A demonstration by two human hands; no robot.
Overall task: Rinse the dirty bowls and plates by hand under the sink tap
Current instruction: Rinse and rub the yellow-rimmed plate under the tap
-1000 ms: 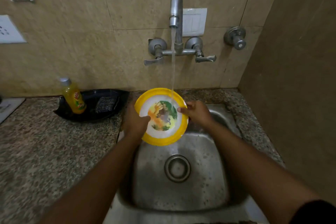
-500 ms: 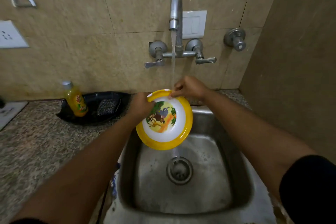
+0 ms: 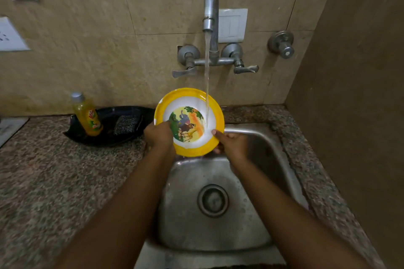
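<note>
Dim warm light w/ dark corners, soft glare on the sink (image 3: 258, 132) rim, wide-angle bend at edges, slight blur on the forearms.

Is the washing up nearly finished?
Can't tell. Both hands, left and right, hold one yellow plate under the running tap; its face looks clean. The sink holds no other dishes, and none show on the counter.
</note>
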